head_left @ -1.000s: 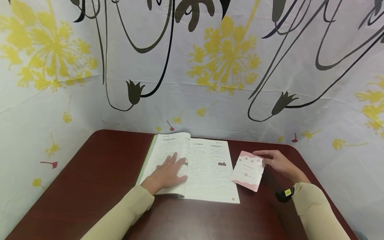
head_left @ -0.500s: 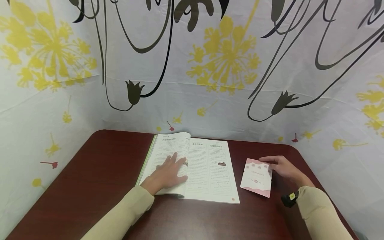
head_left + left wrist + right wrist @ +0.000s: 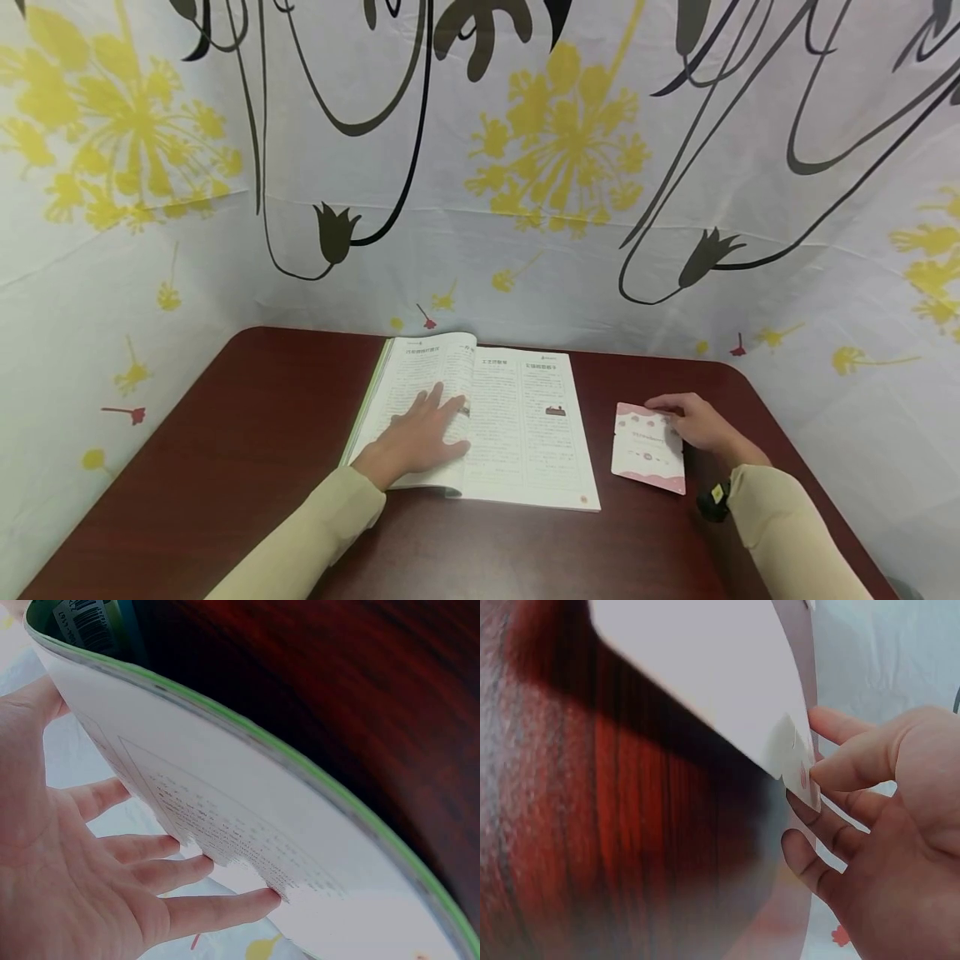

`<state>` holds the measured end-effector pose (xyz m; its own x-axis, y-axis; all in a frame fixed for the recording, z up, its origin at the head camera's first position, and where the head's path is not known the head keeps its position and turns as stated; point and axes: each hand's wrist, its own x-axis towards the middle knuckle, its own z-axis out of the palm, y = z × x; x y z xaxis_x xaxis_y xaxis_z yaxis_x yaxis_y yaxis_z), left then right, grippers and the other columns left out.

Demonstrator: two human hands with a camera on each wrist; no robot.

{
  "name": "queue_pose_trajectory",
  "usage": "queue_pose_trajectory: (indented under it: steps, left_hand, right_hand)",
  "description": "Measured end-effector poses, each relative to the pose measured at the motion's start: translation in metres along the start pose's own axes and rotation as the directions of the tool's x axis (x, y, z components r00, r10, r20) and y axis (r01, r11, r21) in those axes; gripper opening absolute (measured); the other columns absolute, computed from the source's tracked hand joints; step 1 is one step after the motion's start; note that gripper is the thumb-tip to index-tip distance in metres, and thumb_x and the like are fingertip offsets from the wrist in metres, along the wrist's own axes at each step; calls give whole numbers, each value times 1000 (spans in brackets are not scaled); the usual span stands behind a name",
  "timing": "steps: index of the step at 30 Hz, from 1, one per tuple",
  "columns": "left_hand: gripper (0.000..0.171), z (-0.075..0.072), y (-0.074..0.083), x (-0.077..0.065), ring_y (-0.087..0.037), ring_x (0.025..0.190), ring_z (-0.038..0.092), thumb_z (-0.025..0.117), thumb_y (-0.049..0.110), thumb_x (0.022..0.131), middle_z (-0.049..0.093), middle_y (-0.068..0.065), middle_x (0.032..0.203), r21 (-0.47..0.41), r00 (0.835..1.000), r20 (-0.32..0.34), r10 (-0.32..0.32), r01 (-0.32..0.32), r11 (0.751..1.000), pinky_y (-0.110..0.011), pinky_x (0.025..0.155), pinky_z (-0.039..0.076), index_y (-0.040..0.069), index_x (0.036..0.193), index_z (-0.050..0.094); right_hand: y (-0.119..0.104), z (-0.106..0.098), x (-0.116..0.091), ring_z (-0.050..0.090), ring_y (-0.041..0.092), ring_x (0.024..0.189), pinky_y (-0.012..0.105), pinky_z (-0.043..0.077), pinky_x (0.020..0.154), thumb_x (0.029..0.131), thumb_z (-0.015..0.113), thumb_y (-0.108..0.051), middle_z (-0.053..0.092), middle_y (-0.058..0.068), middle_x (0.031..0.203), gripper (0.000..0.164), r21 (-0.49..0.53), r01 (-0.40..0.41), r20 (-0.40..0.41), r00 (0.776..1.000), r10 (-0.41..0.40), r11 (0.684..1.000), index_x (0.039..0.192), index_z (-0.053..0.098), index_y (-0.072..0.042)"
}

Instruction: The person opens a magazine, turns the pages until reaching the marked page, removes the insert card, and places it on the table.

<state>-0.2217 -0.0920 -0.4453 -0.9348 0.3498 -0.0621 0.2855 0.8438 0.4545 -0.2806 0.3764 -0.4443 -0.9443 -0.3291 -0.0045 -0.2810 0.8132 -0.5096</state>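
An open book [image 3: 525,433] lies on the table, its left pages bulging upward near the fold. My left hand [image 3: 420,437] rests on the left page with fingers spread; the left wrist view shows the fingertips [image 3: 259,900] touching the printed paper. To the right of the book, my right hand [image 3: 697,425] pinches a flat pink-and-white packet [image 3: 648,454] by its upper right edge. Seen from the right wrist, the thumb presses one face of the packet [image 3: 705,660] while the other fingers sit behind it. The packet is tilted, with its lower edge toward me.
The dark red-brown wooden table [image 3: 202,467] reaches to patterned cloth walls [image 3: 420,167] at the back and sides. A barcode label [image 3: 90,626] shows under the curled green-edged cover in the left wrist view. A black wrist device [image 3: 714,502] hangs by the right sleeve.
The packet has moved right, away from the book's edge, together with my right hand, and has turned slightly. My left hand has stayed on the page.
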Motion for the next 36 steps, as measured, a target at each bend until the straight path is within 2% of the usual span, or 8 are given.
queue_pose_trajectory:
  steps: [5, 11, 19, 25, 32, 36]
  left_hand:
    - [69, 0, 1, 0, -45, 147, 20, 60, 48, 92, 19, -19, 163, 0, 1000, -2, 3, -3, 1000, -78, 96, 31, 22, 153, 39]
    - [70, 0, 2, 1, -44, 147, 21, 59, 48, 92, 19, -19, 163, 0, 1000, 2, 8, -8, 1000, -78, 97, 31, 21, 153, 39]
    - [69, -1, 2, 1, -44, 147, 21, 59, 49, 92, 19, -19, 163, 6, 1000, 0, 8, -8, 1000, -77, 97, 31, 22, 153, 39]
    - [67, -3, 2, -2, -44, 147, 20, 57, 49, 95, 18, -19, 163, 40, 1000, -2, 13, -13, 999, -77, 98, 29, 23, 154, 37]
    - [61, -5, -5, -2, -42, 146, 26, 46, 53, 100, 24, -17, 162, 149, 997, -59, 53, -44, 988, -77, 103, 21, 26, 154, 38]
    - [61, -11, -10, 0, -39, 146, 27, 42, 54, 101, 26, -17, 161, 155, 997, -64, 41, -31, 987, -75, 106, 21, 26, 155, 36]
  right_hand:
    - [0, 3, 1, 56, 41, 116, 43, 46, 80, 92, 49, 10, 62, 28, 126, 36, -29, 4, -24, 1000, -4, 1000, 121, 68, 2]
    - [-1, 5, 0, 51, 49, 122, 60, 46, 90, 95, 51, 6, 58, 31, 130, 35, -46, 5, -46, 999, -7, 999, 128, 62, 6]
    - [0, 6, -3, 57, 46, 115, 58, 49, 87, 95, 56, 4, 59, 30, 128, 37, -35, 20, -48, 999, -21, 999, 132, 57, 10]
    - [-2, 8, -6, 51, 48, 121, 61, 46, 90, 97, 56, 0, 57, 30, 131, 38, -53, 25, -60, 998, -28, 998, 134, 56, 8]
    - [-12, 1, -13, 45, 52, 125, 68, 40, 94, 99, 59, -15, 48, 33, 137, 49, -65, -26, -67, 998, 21, 998, 143, 46, 5]
    - [-13, -1, -16, 47, 52, 122, 71, 37, 92, 100, 58, -22, 46, 32, 137, 53, -119, -34, -90, 996, 23, 992, 145, 45, 3]
